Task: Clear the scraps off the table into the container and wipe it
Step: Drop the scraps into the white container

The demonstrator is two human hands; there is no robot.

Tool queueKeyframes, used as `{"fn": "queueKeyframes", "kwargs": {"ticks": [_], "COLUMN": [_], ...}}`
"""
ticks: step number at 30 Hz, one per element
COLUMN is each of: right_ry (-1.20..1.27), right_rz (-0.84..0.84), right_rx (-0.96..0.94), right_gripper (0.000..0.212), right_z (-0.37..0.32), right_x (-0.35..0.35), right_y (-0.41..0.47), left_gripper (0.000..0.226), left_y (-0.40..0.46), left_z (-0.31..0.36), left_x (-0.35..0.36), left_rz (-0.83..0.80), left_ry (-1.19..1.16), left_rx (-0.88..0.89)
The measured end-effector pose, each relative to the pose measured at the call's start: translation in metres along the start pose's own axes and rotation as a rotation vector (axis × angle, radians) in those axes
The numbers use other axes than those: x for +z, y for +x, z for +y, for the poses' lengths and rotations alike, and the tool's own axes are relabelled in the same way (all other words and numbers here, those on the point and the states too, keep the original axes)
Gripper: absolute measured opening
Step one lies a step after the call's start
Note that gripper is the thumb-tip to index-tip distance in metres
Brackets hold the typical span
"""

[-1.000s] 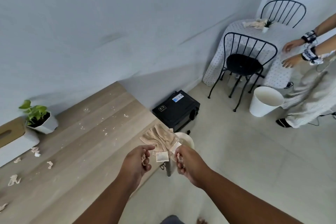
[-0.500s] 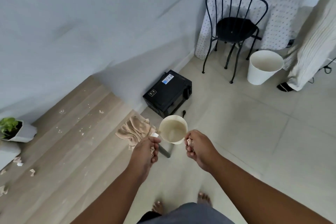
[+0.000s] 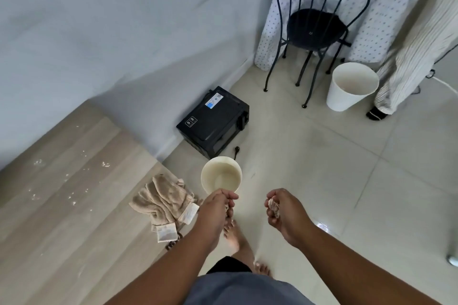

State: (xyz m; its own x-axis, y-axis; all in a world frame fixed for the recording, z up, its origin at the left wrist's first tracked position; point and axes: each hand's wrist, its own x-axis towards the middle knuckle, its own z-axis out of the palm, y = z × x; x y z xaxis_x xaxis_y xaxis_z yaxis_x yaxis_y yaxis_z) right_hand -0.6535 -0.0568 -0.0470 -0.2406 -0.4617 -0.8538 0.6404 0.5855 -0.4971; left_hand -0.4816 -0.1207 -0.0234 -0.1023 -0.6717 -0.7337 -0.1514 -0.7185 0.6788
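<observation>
Both hands hover near the container point(image 3: 221, 176) on the floor. The right hand point(image 3: 282, 210) has its fingers point(image 3: 272, 207) curled round scraps point(image 3: 274, 206); the left hand point(image 3: 216, 205) pinches scraps just at the rim.

Home dining corner; chair point(image 3: 314, 30), clothed table point(image 3: 386, 7)

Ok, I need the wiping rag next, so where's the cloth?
In the head view, the cloth lies bunched at the wooden table's right edge, just left of the left hand and the small bin.
</observation>
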Motion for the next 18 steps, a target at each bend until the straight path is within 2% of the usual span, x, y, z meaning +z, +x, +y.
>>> {"fn": "queueKeyframes", "kwargs": {"ticks": [5,11,18], "right_ry": [-0.086,-0.076,-0.108], "right_rz": [0.043,0.085,0.069], "right_rx": [-0.012,-0.054,-0.032], "right_gripper": [0.018,0.017,0.019], "right_z": [-0.047,-0.09,-0.125], "right_x": [0.0,0.01,0.036], "right_y": [0.015,0.037,0.069], "left_gripper": [0.04,0.042,0.041], "left_y": [0.041,0.09,0.121], "left_z": [0.023,0.066,0.095], "left_x": [0.015,0.025,0.03], "left_rz": [-0.044,-0.064,0.017], "left_ry": [-0.021,-0.025,-0.138], "left_rx": [-0.122,-0.131,-0.171]}}
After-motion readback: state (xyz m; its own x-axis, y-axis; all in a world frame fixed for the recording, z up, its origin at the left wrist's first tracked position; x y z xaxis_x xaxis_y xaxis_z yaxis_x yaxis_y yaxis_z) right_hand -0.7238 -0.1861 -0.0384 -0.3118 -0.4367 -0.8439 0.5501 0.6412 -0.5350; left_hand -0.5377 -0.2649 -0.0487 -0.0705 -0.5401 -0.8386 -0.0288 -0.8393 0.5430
